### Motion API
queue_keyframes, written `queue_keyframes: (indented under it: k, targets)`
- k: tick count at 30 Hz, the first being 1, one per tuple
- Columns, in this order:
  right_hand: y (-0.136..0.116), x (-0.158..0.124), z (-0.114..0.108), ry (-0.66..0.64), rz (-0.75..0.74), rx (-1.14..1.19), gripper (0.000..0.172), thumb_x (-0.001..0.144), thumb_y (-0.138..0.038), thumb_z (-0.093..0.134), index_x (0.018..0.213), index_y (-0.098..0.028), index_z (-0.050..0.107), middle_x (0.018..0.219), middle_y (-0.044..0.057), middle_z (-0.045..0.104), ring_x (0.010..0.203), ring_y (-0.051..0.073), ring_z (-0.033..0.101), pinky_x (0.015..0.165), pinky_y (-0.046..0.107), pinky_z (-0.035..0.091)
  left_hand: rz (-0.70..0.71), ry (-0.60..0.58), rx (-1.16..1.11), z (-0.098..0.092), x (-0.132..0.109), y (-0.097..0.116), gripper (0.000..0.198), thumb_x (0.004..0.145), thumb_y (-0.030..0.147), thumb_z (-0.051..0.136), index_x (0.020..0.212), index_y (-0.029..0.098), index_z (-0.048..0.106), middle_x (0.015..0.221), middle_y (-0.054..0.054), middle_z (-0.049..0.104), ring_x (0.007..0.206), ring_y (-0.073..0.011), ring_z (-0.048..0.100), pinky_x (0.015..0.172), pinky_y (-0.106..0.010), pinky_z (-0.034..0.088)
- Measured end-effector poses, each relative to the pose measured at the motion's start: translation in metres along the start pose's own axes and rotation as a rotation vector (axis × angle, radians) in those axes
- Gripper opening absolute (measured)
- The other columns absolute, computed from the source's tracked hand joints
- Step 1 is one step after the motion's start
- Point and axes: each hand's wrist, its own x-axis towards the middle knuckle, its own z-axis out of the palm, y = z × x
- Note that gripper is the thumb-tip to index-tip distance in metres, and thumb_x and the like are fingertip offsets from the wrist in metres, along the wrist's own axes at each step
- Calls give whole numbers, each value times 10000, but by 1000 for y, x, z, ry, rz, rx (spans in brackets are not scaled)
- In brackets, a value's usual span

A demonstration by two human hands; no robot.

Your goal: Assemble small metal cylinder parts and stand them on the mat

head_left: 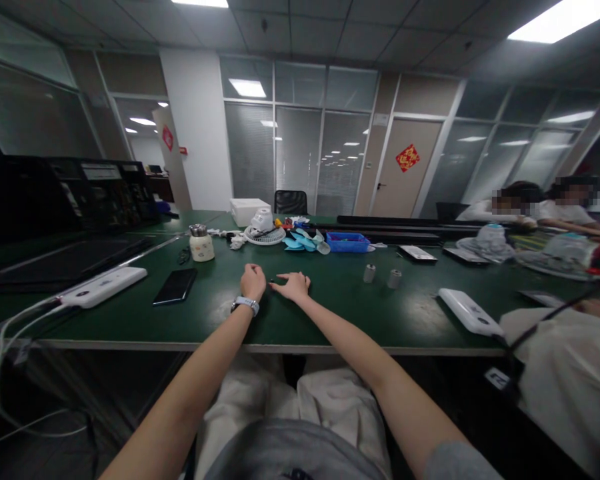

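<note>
My two arms stretch forward over a green table (330, 313). My left hand (253, 280), with a watch on the wrist, rests on the table with its fingers curled into a loose fist. My right hand (293, 285) lies beside it, fingers bent and pinched toward the left hand. A small dark thing seems to sit between the two hands, too small to name. A black phone (175, 286) lies flat to the left of my left hand.
White power strips lie at left (105, 285) and right (470, 312). Farther back stand a small jar (201, 243), a white fan (264, 227), a blue tray (347, 242) and two grey cylinders (381, 275). People sit at the right end. Black equipment (80, 193) fills the left.
</note>
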Motion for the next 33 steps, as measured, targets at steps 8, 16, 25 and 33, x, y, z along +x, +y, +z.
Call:
queue_keyframes:
  k: [8,16,25,33]
  targets:
    - [1,7,-8,58,-38,43,219,831,-451,612,900,-289,742,1044,46,675,1065,215,546,960,372,364,-3,-20,13,1,-1,1,249,900,284,365,1021,203,567,939,-156,695,928,-297,651,777,-377,449]
    - [129,-9,-135,675,31,-111,323,948,-363,407,1095,-203,647,1107,108,620,1076,243,507,945,384,334,-5,-36,7,3,0,-2,239,894,300,390,1021,207,570,946,-155,696,904,-296,652,764,-372,446]
    - [217,-27,-170,701,591,-182,239,877,-298,530,1018,-217,705,1019,133,606,968,274,564,807,383,397,-13,-44,54,2,-2,1,228,891,284,399,1026,210,568,945,-128,706,896,-267,657,756,-339,452]
    - [217,-24,-168,701,599,-151,267,895,-298,501,1053,-183,682,1092,156,557,961,266,573,816,357,409,-9,-44,71,2,-3,1,216,885,274,416,1024,210,569,953,-119,706,904,-260,658,759,-330,454]
